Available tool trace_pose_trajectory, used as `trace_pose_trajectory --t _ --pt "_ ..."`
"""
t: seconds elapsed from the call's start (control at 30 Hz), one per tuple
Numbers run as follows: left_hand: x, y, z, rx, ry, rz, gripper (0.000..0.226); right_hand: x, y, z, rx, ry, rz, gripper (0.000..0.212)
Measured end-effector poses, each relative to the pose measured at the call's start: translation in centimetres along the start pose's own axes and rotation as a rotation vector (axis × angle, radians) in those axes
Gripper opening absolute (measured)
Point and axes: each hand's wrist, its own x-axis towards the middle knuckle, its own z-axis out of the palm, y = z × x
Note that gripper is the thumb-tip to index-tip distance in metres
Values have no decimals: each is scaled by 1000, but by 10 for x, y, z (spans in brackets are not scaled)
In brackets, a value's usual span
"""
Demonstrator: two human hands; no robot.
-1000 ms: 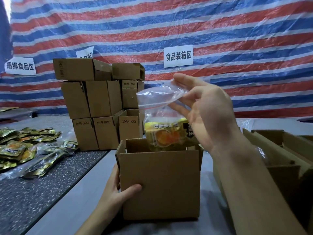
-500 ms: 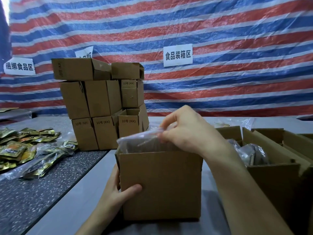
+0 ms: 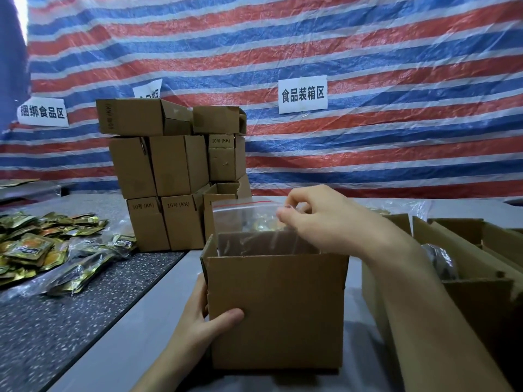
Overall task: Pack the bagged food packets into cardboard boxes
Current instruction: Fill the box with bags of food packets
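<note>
Near the front edge of the table [image 3: 121, 343] stands the open box [image 3: 277, 309]. The left hand [image 3: 203, 321] grips its near left corner, thumb flat on the front face, fingers round the side. The right hand [image 3: 325, 219] pinches the top right corner of the bag [image 3: 243, 219] between thumb and fingertips. The bag's lower part is inside the box; its clear top, with a red zip line, stands above the rim, in front of the back flap. Yellow packets show through it.

The step in hand looks like seating the bag: it is in, but not yet down. The next move likely calls for pressing or folding the loose top below the rim so the flaps can close, with the left hand steadying the box.

Room is tight on the right. A second box [image 3: 467, 281], already holding a bag, sits just beside the right wall, under the right forearm. The stack [image 3: 169, 171] of shut boxes stands behind to the left. Loose packets [image 3: 42, 247] lie well apart toward the left edge. Above the opening the way is free
</note>
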Motion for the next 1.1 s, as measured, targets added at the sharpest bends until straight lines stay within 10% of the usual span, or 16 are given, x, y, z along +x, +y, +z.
trace_pose_trajectory --t 0.5,0.83,1.0,1.1 --pt "-1 0 -2 81 13 28 109 3 23 -12 308 -59 -6 15" --pt "-2 3 3 198 -13 115 102 10 19 8 -1 -44 241 18" --pt "-3 7 3 224 2 130 89 0 -9 8 -131 286 -50 27" --pt "-3 6 3 239 3 127 94 -6 -20 8 -136 188 -115 10"
